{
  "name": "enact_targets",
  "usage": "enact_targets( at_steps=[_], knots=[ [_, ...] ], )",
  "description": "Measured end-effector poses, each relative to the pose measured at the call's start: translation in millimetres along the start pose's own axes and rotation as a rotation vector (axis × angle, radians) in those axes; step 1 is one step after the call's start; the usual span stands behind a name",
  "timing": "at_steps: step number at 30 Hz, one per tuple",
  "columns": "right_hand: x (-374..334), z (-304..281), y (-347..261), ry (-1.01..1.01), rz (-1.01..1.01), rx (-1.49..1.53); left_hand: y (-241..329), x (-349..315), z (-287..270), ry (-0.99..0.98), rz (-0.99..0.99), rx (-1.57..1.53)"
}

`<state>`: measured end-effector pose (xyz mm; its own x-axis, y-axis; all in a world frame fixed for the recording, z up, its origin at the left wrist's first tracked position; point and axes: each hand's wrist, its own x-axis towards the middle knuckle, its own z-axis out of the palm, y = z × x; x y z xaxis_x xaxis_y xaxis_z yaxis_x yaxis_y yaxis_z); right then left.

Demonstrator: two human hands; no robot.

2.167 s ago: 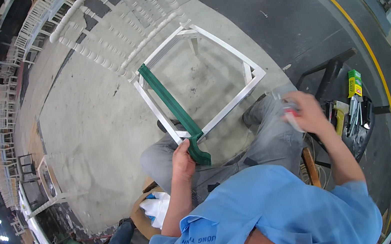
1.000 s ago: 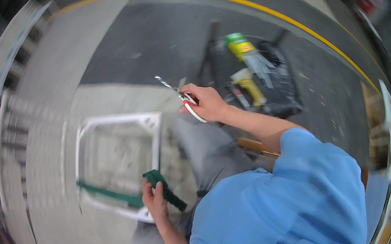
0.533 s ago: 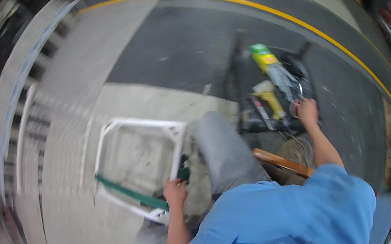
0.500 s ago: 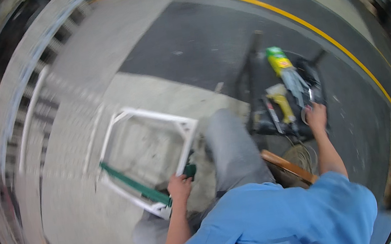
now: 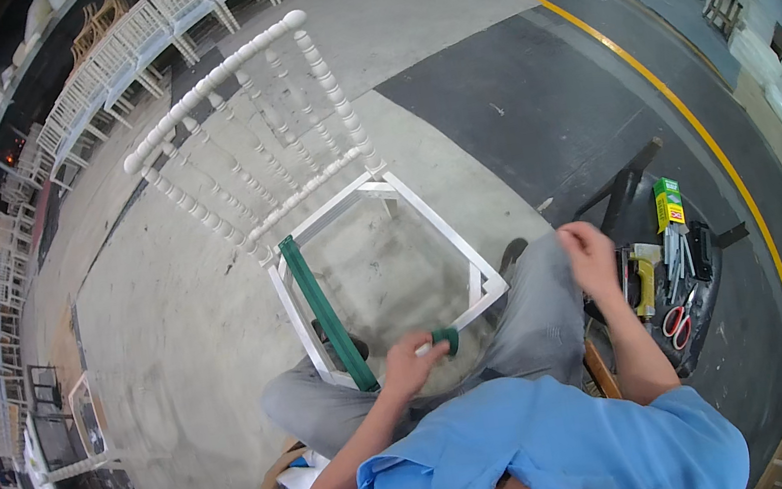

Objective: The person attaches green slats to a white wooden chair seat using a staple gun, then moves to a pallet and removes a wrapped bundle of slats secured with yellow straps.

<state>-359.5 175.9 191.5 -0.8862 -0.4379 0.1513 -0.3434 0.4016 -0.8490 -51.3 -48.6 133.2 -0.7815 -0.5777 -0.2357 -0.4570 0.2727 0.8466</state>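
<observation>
A white chair with a spindle back [image 5: 225, 82] stands in front of my knees, its open seat frame [image 5: 432, 213] bare. A green webbing strap [image 5: 319, 306] runs across that frame from the back rail to the front rail. My left hand [image 5: 409, 365] is shut on the strap's near end at the front rail, where a short green tail [image 5: 447, 339] sticks out past the fingers. My right hand [image 5: 590, 253] hovers over my right knee with curled fingers; whether it holds anything small is hidden.
A dark tool tray [image 5: 712, 293] sits on the floor to my right with red-handled scissors [image 5: 676, 321], a green box [image 5: 669, 203] and other tools. Rows of white chairs [image 5: 128, 41] line the far left. A yellow floor line [image 5: 686, 119] curves past on the right.
My right hand has come back from the tool tray to above my right knee. My head has turned toward the chair. My left hand stayed on the green strap.
</observation>
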Motion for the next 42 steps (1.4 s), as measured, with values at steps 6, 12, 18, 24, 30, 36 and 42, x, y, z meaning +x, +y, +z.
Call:
enact_targets(
  at_steps=[6,12,18,24,30,36,42],
  knots=[
    [-21.3,128.2,-94.6,-0.896,0.159,0.725,92.4,58.2,-53.0,0.152,0.083,-0.813],
    [-36.0,139.9,-82.9,-0.993,0.094,0.401,109.9,61.6,-80.8,0.245,-0.038,-1.123],
    [-32.4,117.6,-69.8,-0.934,-0.141,-0.023,82.4,59.1,-59.2,0.168,-0.101,-1.168],
    [-3.3,127.6,-137.5,-0.751,0.124,0.469,71.1,47.3,-26.0,0.222,-0.123,-1.118],
    [-5.4,136.2,-137.8,-0.585,-0.060,0.431,84.2,45.8,-26.3,0.197,-0.143,-1.247],
    [-2.6,133.8,-140.1,-0.526,-0.379,0.284,72.2,48.0,-26.9,0.197,-0.141,-1.227],
    [1.5,133.2,-137.9,-0.557,-0.437,0.186,77.6,44.4,-29.7,0.316,0.039,-0.809]
  ],
)
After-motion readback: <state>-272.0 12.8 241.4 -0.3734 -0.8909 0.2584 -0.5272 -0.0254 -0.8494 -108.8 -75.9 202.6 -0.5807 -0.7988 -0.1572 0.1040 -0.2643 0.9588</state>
